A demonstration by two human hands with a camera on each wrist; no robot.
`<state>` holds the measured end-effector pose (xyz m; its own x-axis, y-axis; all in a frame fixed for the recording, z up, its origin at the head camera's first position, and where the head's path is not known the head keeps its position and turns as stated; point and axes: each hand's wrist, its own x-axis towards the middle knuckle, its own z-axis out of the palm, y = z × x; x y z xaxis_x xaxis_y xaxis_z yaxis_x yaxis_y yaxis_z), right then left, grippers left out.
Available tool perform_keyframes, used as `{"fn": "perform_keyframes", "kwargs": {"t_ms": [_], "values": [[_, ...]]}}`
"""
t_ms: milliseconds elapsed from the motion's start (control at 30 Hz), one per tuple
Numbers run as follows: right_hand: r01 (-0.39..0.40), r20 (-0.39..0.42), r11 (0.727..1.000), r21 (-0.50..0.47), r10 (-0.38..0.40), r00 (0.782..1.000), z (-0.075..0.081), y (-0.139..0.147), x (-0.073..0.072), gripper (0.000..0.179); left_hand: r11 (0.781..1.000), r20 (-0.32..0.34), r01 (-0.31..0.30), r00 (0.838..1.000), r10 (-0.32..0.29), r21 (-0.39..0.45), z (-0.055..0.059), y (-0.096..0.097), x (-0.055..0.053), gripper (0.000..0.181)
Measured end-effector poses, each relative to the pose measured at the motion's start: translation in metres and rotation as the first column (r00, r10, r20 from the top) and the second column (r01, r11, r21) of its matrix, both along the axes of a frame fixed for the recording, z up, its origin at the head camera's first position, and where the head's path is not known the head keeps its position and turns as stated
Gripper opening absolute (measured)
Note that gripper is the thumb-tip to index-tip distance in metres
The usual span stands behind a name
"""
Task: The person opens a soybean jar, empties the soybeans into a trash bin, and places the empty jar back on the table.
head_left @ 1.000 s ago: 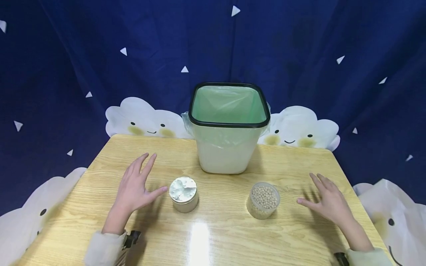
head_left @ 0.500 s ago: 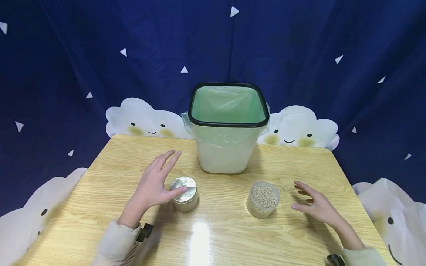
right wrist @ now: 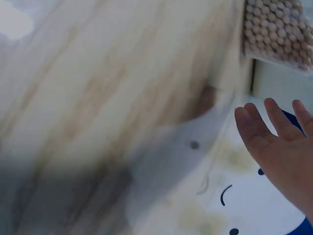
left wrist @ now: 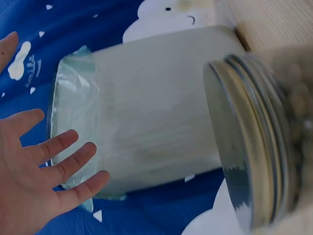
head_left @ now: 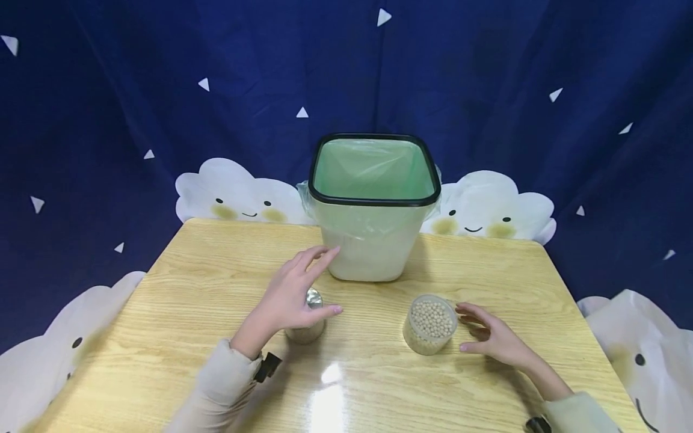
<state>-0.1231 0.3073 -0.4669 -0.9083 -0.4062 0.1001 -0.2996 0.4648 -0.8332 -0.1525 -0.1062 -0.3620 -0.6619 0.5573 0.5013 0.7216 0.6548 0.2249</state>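
Note:
My left hand (head_left: 289,299) is held over the jar with a silvery screw lid (head_left: 314,297), hiding much of it in the head view. Its thumb and fingers are spread apart and hold nothing. In the left wrist view, the metal lid (left wrist: 259,161) and blurred round shapes inside the clear jar show at the right, away from the fingers. A clear lidless jar of small beige beads (head_left: 431,320) stands upright on the table. Just right of it is my right hand (head_left: 497,340), fingers loosely bent, fingertips close to the jar's side.
Behind the jars stands a white trash bin (head_left: 373,240) with a black rim and a green liner bag. The wooden table (head_left: 227,252) ends against a dark blue curtain (head_left: 260,72) printed with white triangles and smiling clouds.
My left hand has moved right, from beside the lidded jar to above it. My right hand has moved left, close to the bead jar. Both jars and the bin stay in place.

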Motion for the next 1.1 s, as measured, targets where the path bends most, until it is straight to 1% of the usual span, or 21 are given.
{"fn": "perform_keyframes", "kwargs": {"t_ms": [133,300,367,500,600,733,800,967,1033,1100], "values": [[-0.027,0.000,0.999,-0.040,0.027,1.000,-0.005,-0.005,-0.002,0.073,0.999,0.030,0.023,0.999,-0.022,-0.024,-0.002,0.012,-0.003,0.087],[-0.046,0.024,0.996,-0.081,0.048,0.999,-0.011,-0.008,-0.005,0.078,0.998,0.057,0.058,0.997,-0.056,-0.035,-0.004,0.024,-0.007,0.088],[-0.053,0.030,0.994,-0.100,0.057,0.998,-0.014,-0.009,-0.006,0.081,0.996,0.059,0.075,0.996,-0.072,-0.041,-0.004,0.028,-0.008,0.089],[-0.100,0.033,0.983,-0.155,0.106,0.994,-0.018,-0.011,-0.008,0.085,0.992,0.052,0.108,0.993,-0.105,-0.065,-0.004,0.038,-0.011,0.089],[-0.117,0.030,0.980,-0.163,0.123,0.992,-0.022,-0.013,-0.010,0.087,0.987,0.054,0.126,0.991,-0.121,-0.098,-0.004,0.044,-0.013,0.089],[-0.088,0.038,0.986,-0.141,0.094,0.995,-0.026,-0.016,-0.010,0.092,0.978,0.070,0.164,0.985,-0.156,-0.131,-0.005,0.054,-0.015,0.089],[-0.074,0.048,0.988,-0.132,0.081,0.996,-0.027,-0.018,-0.010,0.094,0.972,0.089,0.184,0.981,-0.173,-0.145,-0.005,0.058,-0.016,0.089],[-0.069,0.094,0.985,-0.158,0.085,0.992,-0.029,-0.025,-0.011,0.098,0.955,0.134,0.220,0.971,-0.196,-0.197,-0.007,0.069,-0.017,0.092],[-0.067,0.123,0.981,-0.180,0.090,0.988,-0.029,-0.028,-0.011,0.098,0.948,0.141,0.237,0.967,-0.210,-0.212,-0.008,0.074,-0.017,0.092],[-0.053,0.140,0.982,-0.179,0.078,0.987,-0.029,-0.030,-0.011,0.099,0.941,0.146,0.254,0.963,-0.225,-0.222,-0.009,0.078,-0.018,0.093]]}}
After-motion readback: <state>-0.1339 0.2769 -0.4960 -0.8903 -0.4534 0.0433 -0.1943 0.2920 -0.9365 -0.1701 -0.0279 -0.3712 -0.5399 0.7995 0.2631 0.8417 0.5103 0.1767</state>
